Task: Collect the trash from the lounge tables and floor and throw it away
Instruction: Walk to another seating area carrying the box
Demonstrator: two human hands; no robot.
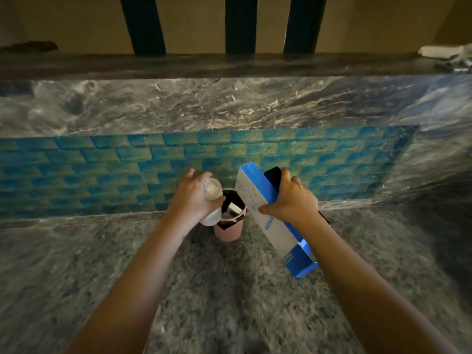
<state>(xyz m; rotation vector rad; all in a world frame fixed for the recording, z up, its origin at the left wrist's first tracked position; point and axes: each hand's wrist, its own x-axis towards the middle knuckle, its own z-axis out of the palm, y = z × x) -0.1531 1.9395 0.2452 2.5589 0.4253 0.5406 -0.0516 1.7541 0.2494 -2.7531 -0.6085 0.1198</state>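
Together: left hand point(194, 198) grips round cup point(210, 218), right hand point(288, 200) slim box point(277, 232) (cardboard).

Single view, head-worn and wide-angle, so we have no second camera to overlap with. We look forward and steeply down from above and behind both grips: the left hand point(194, 198) on the white cup point(212, 189) and the right hand point(291, 200) on the blue box point(278, 233) sit near mid-frame. The view is close, and both forearms run in from the bottom corners. Beyond the grips we face the blue tiled band point(102, 169), with the marble ledge point(178, 103) and dark bars point(240, 24) further up. Below the grips is speckled floor point(229, 290). Straight lines bow at the edges, and there is slight blur.
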